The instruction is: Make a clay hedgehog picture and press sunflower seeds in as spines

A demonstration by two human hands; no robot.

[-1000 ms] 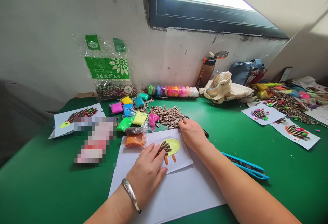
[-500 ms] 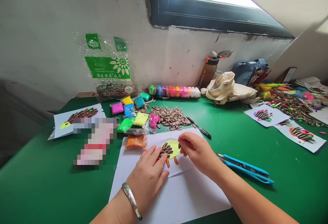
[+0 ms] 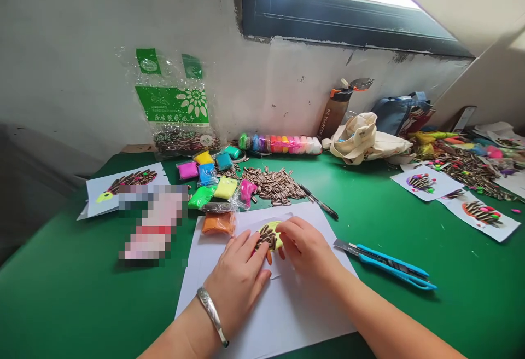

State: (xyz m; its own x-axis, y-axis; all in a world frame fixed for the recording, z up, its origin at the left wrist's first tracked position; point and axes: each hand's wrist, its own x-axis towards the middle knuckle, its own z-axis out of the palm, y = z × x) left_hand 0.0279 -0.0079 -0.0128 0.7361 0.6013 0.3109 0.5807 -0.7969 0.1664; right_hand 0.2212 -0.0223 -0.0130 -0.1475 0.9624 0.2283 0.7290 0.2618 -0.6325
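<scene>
On a sheet of white paper [image 3: 283, 315] lies a smaller sheet with a flat yellow-green clay shape [image 3: 274, 226]. Striped sunflower seeds [image 3: 267, 237] overlap on its left part, and an orange clay strip [image 3: 269, 258] sticks out below. My left hand [image 3: 235, 279], a silver bangle at its wrist, rests flat with fingers stretched out, the tips beside the seeds. My right hand [image 3: 309, 247] is closed in a pinch at the right side of the yellow-green clay. The seed seen earlier in its fingertips is now hidden behind the fingers.
A pile of sunflower seeds [image 3: 274, 185], bagged clay such as the orange packet [image 3: 219, 223], and a black pen [image 3: 322, 203] lie beyond the paper. A blue utility knife [image 3: 389, 263], blade out, is on the right. Seed-decorated cards [image 3: 127, 186] lie at both sides.
My right hand has moved slightly left and down over the clay shape, covering more of it. The knife's blade now shows. My left hand stays in place.
</scene>
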